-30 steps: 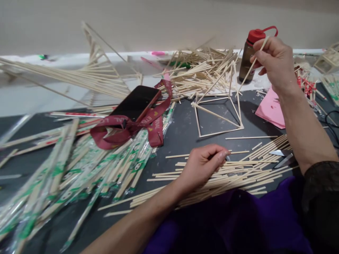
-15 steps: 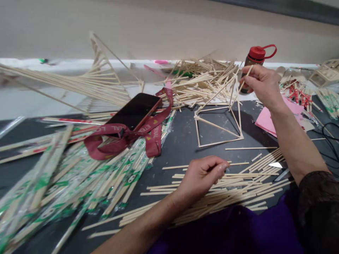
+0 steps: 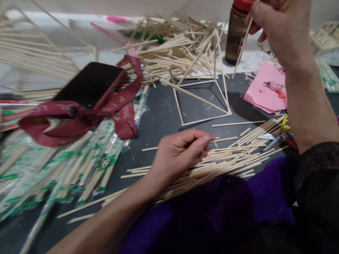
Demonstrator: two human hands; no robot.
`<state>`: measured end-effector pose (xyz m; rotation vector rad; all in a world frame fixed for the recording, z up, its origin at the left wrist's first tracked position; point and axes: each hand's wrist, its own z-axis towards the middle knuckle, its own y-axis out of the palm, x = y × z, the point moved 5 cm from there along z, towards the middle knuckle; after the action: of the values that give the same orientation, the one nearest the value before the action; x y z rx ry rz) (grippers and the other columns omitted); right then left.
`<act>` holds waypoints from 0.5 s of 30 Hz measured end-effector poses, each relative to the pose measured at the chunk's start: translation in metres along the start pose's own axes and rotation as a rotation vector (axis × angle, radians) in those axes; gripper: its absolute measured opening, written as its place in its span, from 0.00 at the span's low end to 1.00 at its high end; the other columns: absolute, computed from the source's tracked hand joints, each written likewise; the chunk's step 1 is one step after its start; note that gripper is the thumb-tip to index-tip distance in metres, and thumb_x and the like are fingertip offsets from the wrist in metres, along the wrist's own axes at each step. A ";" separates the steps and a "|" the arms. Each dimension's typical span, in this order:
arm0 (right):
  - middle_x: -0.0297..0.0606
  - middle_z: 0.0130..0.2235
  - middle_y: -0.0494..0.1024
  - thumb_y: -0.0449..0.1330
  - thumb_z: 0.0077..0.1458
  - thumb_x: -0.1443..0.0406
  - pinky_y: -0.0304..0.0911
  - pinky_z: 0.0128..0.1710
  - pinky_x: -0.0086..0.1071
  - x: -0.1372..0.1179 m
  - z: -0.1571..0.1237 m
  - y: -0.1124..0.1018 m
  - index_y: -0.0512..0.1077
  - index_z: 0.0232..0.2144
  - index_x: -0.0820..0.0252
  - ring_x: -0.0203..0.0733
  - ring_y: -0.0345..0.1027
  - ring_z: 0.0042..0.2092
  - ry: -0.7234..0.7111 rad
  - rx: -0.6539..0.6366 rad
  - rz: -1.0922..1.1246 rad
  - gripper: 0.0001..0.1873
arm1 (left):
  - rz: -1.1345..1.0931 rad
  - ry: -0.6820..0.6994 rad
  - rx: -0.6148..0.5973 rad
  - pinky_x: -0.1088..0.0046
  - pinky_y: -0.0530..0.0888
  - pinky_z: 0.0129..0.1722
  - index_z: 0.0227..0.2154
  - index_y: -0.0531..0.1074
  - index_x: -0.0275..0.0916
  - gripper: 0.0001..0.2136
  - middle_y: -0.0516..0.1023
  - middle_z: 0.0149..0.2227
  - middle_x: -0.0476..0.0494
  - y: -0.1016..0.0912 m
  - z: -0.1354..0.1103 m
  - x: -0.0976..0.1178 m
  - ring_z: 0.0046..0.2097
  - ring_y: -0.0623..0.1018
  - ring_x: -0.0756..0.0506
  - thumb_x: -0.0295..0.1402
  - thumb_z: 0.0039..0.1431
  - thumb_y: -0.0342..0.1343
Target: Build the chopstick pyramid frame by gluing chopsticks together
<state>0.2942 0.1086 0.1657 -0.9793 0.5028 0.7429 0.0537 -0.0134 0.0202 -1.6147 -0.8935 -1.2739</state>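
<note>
My right hand (image 3: 283,31), at the top right, pinches a thin wooden chopstick (image 3: 242,47) between thumb and fingers. The stick slants down, its lower end just right of a frame of joined chopsticks (image 3: 206,119). This frame has a four-sided base on the dark table, with sticks rising to a point; one stick juts past its left corner. Closed, my left hand (image 3: 182,151) rests over a spread of loose chopsticks (image 3: 233,162). Its thumb presses on the curled fingers, and whatever lies between them is hidden.
A phone (image 3: 91,84) with a red lanyard (image 3: 124,123) lies on wrapped chopsticks (image 3: 79,169) at left. Behind are a stick heap (image 3: 169,53) and a dark bottle (image 3: 234,35). Pink paper (image 3: 261,86) and a blade (image 3: 275,141) lie at right. A larger stick structure (image 3: 23,46) stands far left.
My right hand has drawn the chopstick up and right, away from the frame's peak. A stick at the frame's left corner now sticks out. The view has tilted down and shifted right; my left hand stays closed.
</note>
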 end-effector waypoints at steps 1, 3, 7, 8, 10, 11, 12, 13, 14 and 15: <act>0.23 0.27 0.74 0.53 0.56 0.72 0.62 0.32 0.20 -0.007 -0.006 -0.006 0.77 0.39 0.71 0.25 0.72 0.32 0.019 -0.006 0.018 0.14 | 0.014 0.011 0.014 0.77 0.68 0.22 0.30 0.81 0.40 0.12 0.75 0.20 0.49 -0.002 -0.001 0.005 0.22 0.70 0.51 0.43 0.56 0.61; 0.22 0.27 0.75 0.57 0.56 0.70 0.63 0.31 0.22 -0.022 -0.023 -0.016 0.78 0.39 0.68 0.26 0.73 0.31 -0.002 -0.027 0.063 0.11 | 0.042 0.040 0.031 0.76 0.68 0.23 0.28 0.81 0.41 0.10 0.75 0.20 0.49 -0.004 -0.004 0.015 0.22 0.70 0.50 0.42 0.56 0.61; 0.22 0.30 0.78 0.62 0.58 0.67 0.66 0.29 0.17 -0.043 -0.063 -0.031 0.78 0.37 0.61 0.28 0.75 0.32 -0.152 -0.134 0.152 0.05 | 0.094 0.101 0.044 0.75 0.68 0.25 0.26 0.80 0.43 0.10 0.76 0.21 0.49 -0.004 -0.010 0.029 0.23 0.72 0.50 0.39 0.59 0.59; 0.22 0.31 0.78 0.62 0.59 0.67 0.67 0.29 0.16 -0.046 -0.071 -0.032 0.77 0.37 0.61 0.27 0.75 0.33 -0.177 -0.174 0.169 0.04 | 0.110 0.112 0.046 0.74 0.68 0.25 0.26 0.80 0.43 0.10 0.75 0.21 0.49 -0.004 -0.011 0.031 0.23 0.72 0.50 0.39 0.59 0.58; 0.23 0.32 0.77 0.62 0.60 0.69 0.69 0.30 0.15 -0.048 -0.085 -0.033 0.76 0.37 0.60 0.26 0.75 0.33 -0.196 -0.232 0.212 0.03 | 0.152 0.117 0.044 0.75 0.69 0.26 0.27 0.80 0.43 0.09 0.76 0.22 0.50 -0.004 -0.012 0.033 0.24 0.72 0.50 0.37 0.60 0.57; 0.23 0.32 0.77 0.62 0.60 0.70 0.69 0.30 0.15 -0.048 -0.090 -0.032 0.75 0.37 0.60 0.26 0.75 0.33 -0.194 -0.249 0.249 0.03 | 0.176 0.113 0.042 0.75 0.69 0.26 0.28 0.80 0.43 0.08 0.77 0.23 0.50 -0.004 -0.012 0.033 0.24 0.72 0.51 0.36 0.60 0.58; 0.23 0.32 0.77 0.61 0.59 0.71 0.69 0.28 0.15 -0.048 -0.094 -0.030 0.75 0.37 0.61 0.26 0.75 0.32 -0.186 -0.262 0.301 0.03 | 0.200 0.106 0.041 0.76 0.70 0.26 0.30 0.80 0.43 0.07 0.78 0.24 0.50 -0.004 -0.011 0.034 0.25 0.72 0.51 0.36 0.59 0.58; 0.23 0.31 0.78 0.60 0.59 0.72 0.68 0.26 0.15 -0.047 -0.097 -0.027 0.74 0.37 0.62 0.26 0.75 0.32 -0.176 -0.281 0.361 0.04 | 0.220 0.100 0.036 0.77 0.70 0.26 0.31 0.81 0.43 0.07 0.79 0.25 0.50 -0.004 -0.010 0.034 0.25 0.73 0.51 0.37 0.59 0.59; 0.23 0.30 0.78 0.60 0.59 0.73 0.68 0.25 0.16 -0.047 -0.099 -0.022 0.73 0.37 0.63 0.26 0.76 0.31 -0.168 -0.298 0.428 0.05 | 0.233 0.094 0.030 0.77 0.71 0.26 0.33 0.81 0.43 0.07 0.80 0.26 0.50 -0.003 -0.009 0.036 0.25 0.73 0.51 0.37 0.58 0.60; 0.23 0.29 0.78 0.59 0.58 0.74 0.67 0.24 0.15 -0.046 -0.101 -0.017 0.73 0.37 0.65 0.26 0.76 0.31 -0.167 -0.317 0.492 0.05 | 0.237 0.089 0.022 0.78 0.71 0.26 0.36 0.82 0.43 0.07 0.81 0.28 0.50 -0.001 -0.008 0.038 0.26 0.73 0.52 0.37 0.58 0.61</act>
<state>0.2709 -0.0016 0.1580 -1.0860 0.4936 1.3669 0.0578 -0.0200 0.0583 -1.5815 -0.6379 -1.1560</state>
